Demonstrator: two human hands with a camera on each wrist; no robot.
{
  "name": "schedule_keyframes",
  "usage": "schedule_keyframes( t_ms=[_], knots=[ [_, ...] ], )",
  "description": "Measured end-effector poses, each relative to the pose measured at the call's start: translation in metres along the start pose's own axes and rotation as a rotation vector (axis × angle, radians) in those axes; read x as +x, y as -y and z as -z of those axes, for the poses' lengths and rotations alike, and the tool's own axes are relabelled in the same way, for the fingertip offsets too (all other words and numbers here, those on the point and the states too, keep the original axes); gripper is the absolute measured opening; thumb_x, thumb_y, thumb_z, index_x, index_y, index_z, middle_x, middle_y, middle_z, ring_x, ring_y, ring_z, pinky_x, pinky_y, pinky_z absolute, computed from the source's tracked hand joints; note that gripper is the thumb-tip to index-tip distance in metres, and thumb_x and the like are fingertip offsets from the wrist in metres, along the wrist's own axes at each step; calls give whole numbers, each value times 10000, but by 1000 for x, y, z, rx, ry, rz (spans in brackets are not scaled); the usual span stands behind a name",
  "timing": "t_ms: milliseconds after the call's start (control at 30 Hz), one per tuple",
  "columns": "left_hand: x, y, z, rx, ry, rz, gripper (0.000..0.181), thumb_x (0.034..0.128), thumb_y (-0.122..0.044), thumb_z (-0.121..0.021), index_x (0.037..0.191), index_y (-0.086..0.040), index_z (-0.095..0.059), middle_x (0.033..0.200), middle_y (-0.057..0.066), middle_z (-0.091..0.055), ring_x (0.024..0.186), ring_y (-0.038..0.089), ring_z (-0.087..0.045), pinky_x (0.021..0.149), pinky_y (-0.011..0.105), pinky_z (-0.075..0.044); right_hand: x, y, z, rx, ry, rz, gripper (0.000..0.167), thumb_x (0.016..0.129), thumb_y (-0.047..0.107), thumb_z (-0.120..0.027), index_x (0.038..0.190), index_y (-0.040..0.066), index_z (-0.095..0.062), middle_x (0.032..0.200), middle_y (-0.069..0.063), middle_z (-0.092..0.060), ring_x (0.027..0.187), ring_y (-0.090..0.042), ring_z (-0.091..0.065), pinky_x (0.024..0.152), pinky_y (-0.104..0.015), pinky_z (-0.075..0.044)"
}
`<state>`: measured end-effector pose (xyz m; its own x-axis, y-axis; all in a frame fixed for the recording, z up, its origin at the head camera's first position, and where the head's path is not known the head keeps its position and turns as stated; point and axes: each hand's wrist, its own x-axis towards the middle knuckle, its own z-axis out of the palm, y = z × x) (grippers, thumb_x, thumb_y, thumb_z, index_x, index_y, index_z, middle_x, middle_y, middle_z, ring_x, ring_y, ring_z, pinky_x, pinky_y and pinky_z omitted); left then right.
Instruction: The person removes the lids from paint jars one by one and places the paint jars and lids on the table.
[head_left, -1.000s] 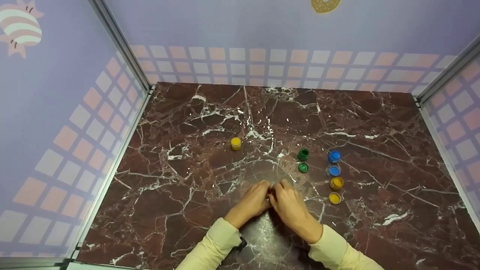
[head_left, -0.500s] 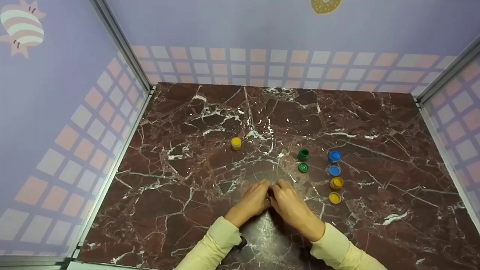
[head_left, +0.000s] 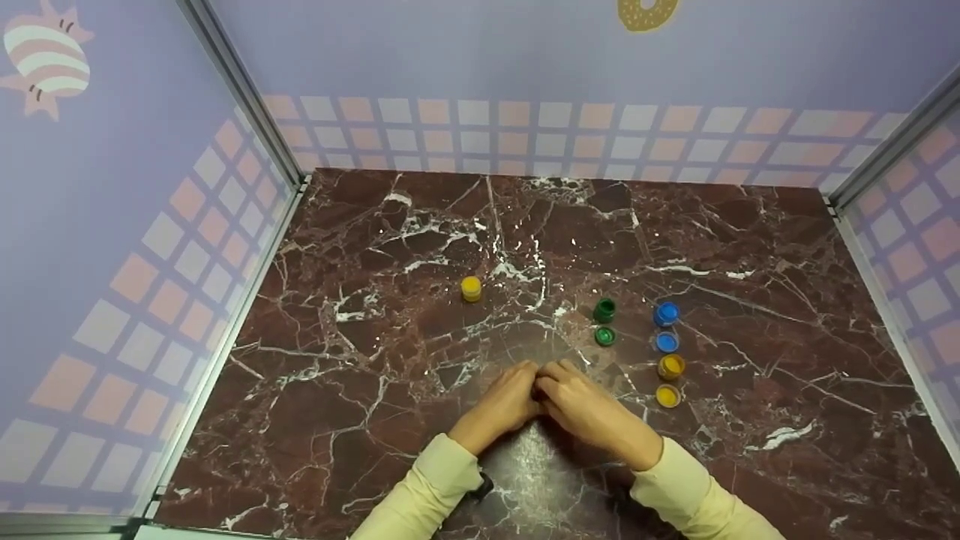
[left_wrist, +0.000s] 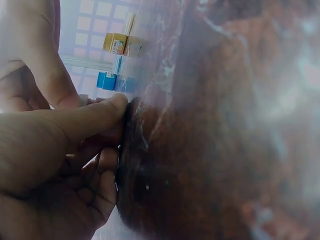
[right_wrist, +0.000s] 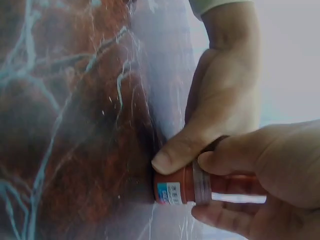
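Observation:
A small red-brown paint jar (right_wrist: 172,189) with a clear ridged lid (right_wrist: 202,186) stands upright on the table between my hands. My left hand (head_left: 507,399) grips the jar's body low down, its thumb laid along the side. My right hand (head_left: 583,401) pinches the lid between thumb and fingers, as the right wrist view shows. From the head view, both hands cover the jar. In the left wrist view, the left hand (left_wrist: 55,145) hides most of it, and the right hand (left_wrist: 37,55) comes in from above.
Right of my hands stand open green (head_left: 604,310), blue (head_left: 666,314) and dark yellow (head_left: 671,367) paint jars. Their lids, green (head_left: 604,336), blue (head_left: 667,342) and yellow (head_left: 667,396), lie in front of them. A yellow jar (head_left: 471,289) stands farther back, left. Patterned panels (head_left: 480,60) border the marble table.
My right hand has turned at the wrist, its forearm swinging slightly outward to the right while the fingers stay on the lid. The left hand keeps its place.

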<state>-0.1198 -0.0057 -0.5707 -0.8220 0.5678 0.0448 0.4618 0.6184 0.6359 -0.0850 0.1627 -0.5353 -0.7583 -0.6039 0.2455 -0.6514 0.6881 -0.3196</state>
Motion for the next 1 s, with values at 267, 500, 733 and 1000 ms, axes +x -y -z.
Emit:
schedule_keyframes(
  t_ms=[267,500,733,1000],
  knots=[
    [-1,0,1,-17,-3,-4,376,792,-213,-882,1028,-52,-638,1015,81,-668,967,262,-656,867,386,-533,-4,-7,0,62,40,66,165,867,-5,-755,1023,45,-742,1131,-69,-684,1002,-226,-588,887,-361,-531],
    [-2,-1,1,-6,-6,-26,361,802,-219,-889,990,-68,-619,960,62,-641,905,254,-650,817,373,-537,-7,-12,-2,89,-11,109,246,803,-51,-771,1027,51,-752,1147,-66,-693,1044,-228,-611,933,-360,-530],
    [-2,0,1,8,5,-13,317,810,-140,-855,1032,-59,-643,993,78,-660,948,269,-661,853,378,-546,-12,-16,-4,181,-72,103,232,815,29,-767,1044,54,-744,1216,-96,-675,1103,-250,-588,955,-403,-527],
    [0,-1,2,-21,36,26,334,813,-201,-884,978,-91,-615,900,20,-594,822,183,-582,745,344,-504,-10,-12,-6,298,-245,-134,174,859,-48,-738,1020,18,-740,1075,-88,-688,967,-218,-662,829,-368,-575]
  ],
)
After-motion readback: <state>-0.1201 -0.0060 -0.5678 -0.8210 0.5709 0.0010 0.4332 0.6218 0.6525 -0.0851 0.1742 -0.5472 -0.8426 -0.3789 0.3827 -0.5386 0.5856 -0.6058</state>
